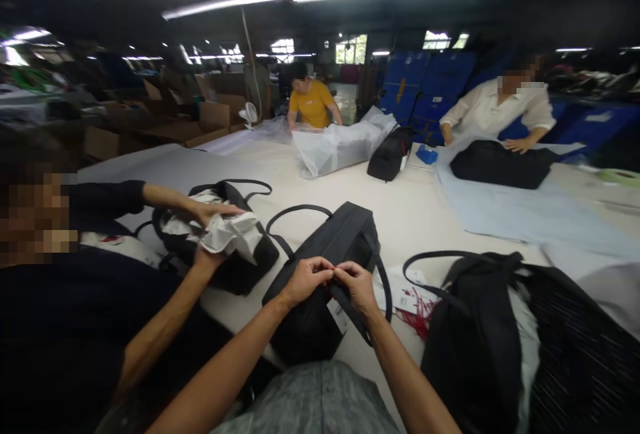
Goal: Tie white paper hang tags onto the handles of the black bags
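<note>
A black handbag (345,227) lies on the table right in front of me, its strap handles sticking out on both sides. Above it, my left hand (307,279) and my right hand (357,282) meet, thumbs and fingertips pinched together. Between the fingertips shows a small bit of red cord (330,279). A white hang tag (338,316) rests against the bag just below my hands. Part of the cord is hidden by my fingers. Right of the bag, a bunch of red cords (421,311) lies beside white paper tags (400,291).
At left a co-worker's hands hold crumpled white paper (233,237) at an open black bag (250,274). More black bags (475,327) are piled at right. Across the table (295,184), one person handles a plastic-wrapped bundle (335,147), another a black bag (500,164) on sheeting.
</note>
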Available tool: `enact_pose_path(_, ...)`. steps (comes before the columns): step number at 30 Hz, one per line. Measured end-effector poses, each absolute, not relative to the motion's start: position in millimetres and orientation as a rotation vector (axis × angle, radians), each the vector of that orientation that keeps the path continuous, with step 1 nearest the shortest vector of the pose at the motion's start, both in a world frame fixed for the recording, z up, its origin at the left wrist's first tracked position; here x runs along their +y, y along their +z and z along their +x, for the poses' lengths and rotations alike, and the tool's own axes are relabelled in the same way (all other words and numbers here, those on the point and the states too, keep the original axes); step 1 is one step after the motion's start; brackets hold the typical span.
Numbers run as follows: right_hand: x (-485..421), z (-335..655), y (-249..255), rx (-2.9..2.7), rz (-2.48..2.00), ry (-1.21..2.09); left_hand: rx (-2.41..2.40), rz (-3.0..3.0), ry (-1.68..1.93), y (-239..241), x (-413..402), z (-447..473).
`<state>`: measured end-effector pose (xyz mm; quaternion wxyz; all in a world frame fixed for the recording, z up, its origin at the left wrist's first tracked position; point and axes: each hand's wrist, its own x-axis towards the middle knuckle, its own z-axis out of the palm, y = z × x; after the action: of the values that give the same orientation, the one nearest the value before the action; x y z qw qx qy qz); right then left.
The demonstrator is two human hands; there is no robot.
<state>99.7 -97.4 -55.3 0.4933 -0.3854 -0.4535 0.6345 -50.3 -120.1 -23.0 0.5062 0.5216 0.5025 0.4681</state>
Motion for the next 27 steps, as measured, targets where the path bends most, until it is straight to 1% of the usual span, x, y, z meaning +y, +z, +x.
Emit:
enact_pose_path(2,-96.9,100.4,-54.1,-1.139,-0.909,1.454,1.263,1.268,1.136,-23.1,-117.2,-48.7)
enact_pose_path(7,-104.5,102.4,-50.8,-1.302,-0.861,1.093,1.369,1.289,1.168,-25.9,-116.2,-45.2)
enact_pose_path(10,-110.5,102.9,-51.0,-1.333,-0.838,1.038,1.364,1.286,1.185,-27.6,-116.9,-46.1)
enact_pose_path(14,-111.8,104.4,-52.1,-1.313,-0.838,1.115,1.335,1.293,1.193,-30.0,-117.5,-48.3)
enact_pose_path(19,-107.6,100.9,-56.4,-1.125,-0.862,1.388,1.332,1.367,1.164,-31.7,-117.3,-49.4)
enact_pose_path(21,-105.0,98.9,-57.8,-1.078,-0.883,1.444,1.321,1.388,1.146,-30.2,-116.2,-50.1)
enact_pose_path(24,-99.9,100.4,-56.6,-1.107,-0.896,1.448,1.299,1.39,1.135,-27.3,-113.9,-52.0)
enact_pose_path(27,-96.9,109.2,-51.6,-1.354,-0.889,1.4,1.267,1.401,1.099,-27.2,-115.1,-54.3)
